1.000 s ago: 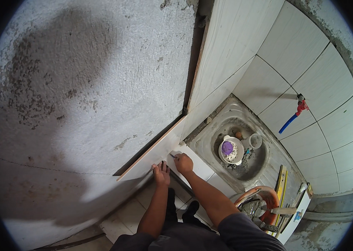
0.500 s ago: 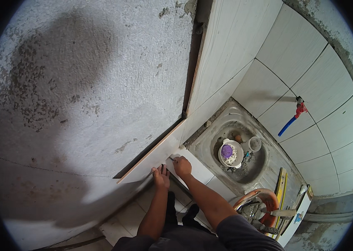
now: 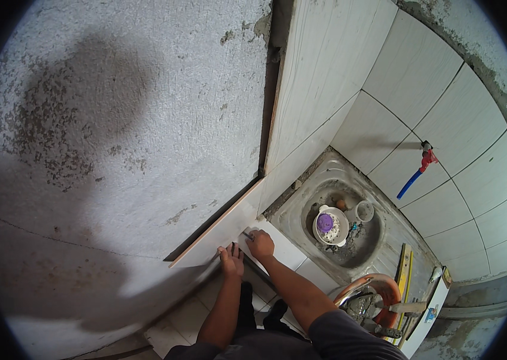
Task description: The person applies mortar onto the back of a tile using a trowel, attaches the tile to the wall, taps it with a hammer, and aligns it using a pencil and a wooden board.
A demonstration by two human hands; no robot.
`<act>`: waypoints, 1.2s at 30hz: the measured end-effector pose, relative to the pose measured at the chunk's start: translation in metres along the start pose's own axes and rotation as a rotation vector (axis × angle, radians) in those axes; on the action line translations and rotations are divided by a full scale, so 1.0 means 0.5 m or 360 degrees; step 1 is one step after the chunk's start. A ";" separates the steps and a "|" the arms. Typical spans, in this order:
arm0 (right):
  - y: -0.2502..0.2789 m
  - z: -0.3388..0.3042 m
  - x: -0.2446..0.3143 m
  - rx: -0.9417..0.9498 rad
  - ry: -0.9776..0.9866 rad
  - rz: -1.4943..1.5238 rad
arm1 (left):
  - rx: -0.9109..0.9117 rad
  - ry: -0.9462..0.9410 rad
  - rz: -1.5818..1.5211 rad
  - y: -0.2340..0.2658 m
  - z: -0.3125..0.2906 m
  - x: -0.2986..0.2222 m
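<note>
My right hand [image 3: 261,244] is closed around a thin, dark, rod-like tool [image 3: 247,235] whose tip points toward the pale wall tile [image 3: 229,233]. The tool's exact kind is too small to make out. Just to the left and lower, my left hand [image 3: 231,261] has its fingers stretched upward and a little apart at the lower edge of that tile, with a small dark spot between them. A white tiled ledge [image 3: 283,243] runs along the right hand's side, toward the sink.
The metal sink [image 3: 378,259] holds a white strainer [image 3: 340,231] with a purple item, plus a clear cup [image 3: 364,210]. An orange bucket [image 3: 390,291] of mortar and a yellow spirit level [image 3: 405,267] stand nearby. A red tap [image 3: 428,159] with blue hose juts from the wall.
The view has shifted slightly. My right hand and the thin tool have moved a little, staying by the tile, while my left hand keeps nearly the same place.
</note>
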State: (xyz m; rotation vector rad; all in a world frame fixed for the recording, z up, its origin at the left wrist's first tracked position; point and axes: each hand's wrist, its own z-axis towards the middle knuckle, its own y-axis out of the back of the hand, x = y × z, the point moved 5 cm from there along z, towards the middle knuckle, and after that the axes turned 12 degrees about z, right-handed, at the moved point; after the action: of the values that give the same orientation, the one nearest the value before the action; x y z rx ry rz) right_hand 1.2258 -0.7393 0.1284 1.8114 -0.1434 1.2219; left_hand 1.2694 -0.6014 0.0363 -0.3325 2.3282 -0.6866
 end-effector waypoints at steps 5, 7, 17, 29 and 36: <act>0.011 0.008 0.005 -0.0067 0.0006 0.0242 | 0.0117 -0.0041 0.0070 -0.009 -0.003 -0.006; 0.009 0.014 0.005 -0.0061 -0.0036 0.0351 | 0.0123 -0.0048 0.0093 -0.013 -0.008 -0.010; -0.029 0.048 -0.015 0.0153 -0.0441 0.1161 | 0.0109 -0.0071 0.0173 -0.053 -0.054 -0.036; 0.045 0.007 0.115 -0.0671 0.0129 0.0970 | 0.0238 -0.0119 0.0205 -0.069 -0.068 -0.047; 0.349 0.010 0.371 -0.0709 0.1047 0.0946 | 0.0117 -0.0096 0.0136 -0.056 -0.066 -0.038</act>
State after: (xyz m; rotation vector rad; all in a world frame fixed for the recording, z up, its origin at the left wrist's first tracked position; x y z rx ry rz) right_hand 1.2279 -0.7747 0.3806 0.9337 -0.5528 1.9562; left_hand 1.2623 -0.6039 0.0829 -0.2158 2.2403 -0.7087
